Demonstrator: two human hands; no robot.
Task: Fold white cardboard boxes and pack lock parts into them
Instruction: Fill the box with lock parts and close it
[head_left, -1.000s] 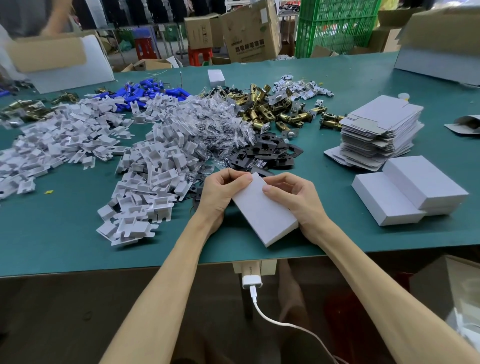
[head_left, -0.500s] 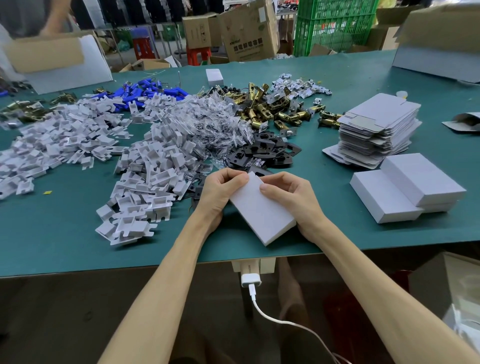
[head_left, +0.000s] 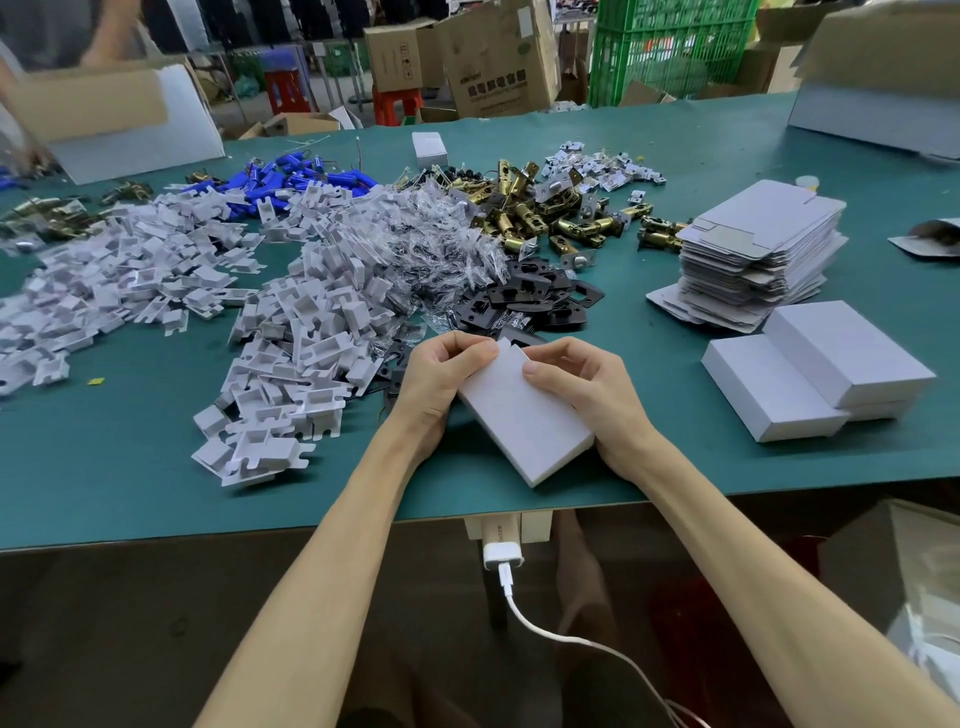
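2 bare forearms reach forward; left hand (head_left: 441, 376) and right hand (head_left: 589, 395) (fingers curled) pinch the white box (head_left: 522, 423).

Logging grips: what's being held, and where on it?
A white box, by its far end: left hand pinches the left corner, right hand grips the right edge.

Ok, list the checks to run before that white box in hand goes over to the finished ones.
1. Left hand grips white cardboard box at far end: ok.
2. Right hand grips same end: ok.
3. Far flap tucked shut: cannot tell, hands cover it.
4. Contents packed inside: cannot tell, box walls hide them.
5. Bare green table mat beside stacked finished white boxes: ok.
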